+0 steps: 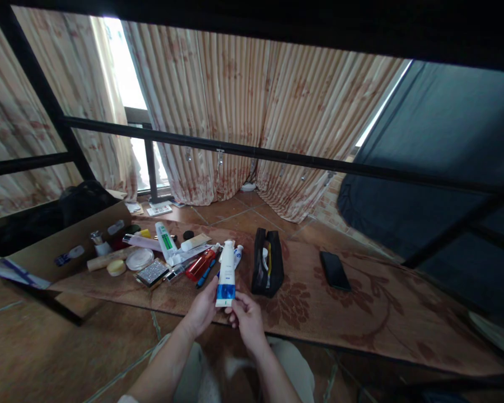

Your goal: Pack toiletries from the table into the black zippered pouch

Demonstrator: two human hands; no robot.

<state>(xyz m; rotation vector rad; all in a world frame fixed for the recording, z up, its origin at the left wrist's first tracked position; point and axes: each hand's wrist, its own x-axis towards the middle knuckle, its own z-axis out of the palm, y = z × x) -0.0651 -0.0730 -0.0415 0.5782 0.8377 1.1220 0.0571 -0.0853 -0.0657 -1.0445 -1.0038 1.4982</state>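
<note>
Both hands, left hand [202, 311] and right hand [247, 317], fingers grasping the white-blue tube [226, 273] above the counter's near edge (black pouch [267, 261] open, most toiletries unpacked).

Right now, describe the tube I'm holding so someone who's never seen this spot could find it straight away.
Find the long patterned mat on the tiled floor, then the clutter of toiletries at its left end. In front of that, the left hand and right hand hold one tube upright: white with a blue band at the bottom, the only one lifted.
</note>
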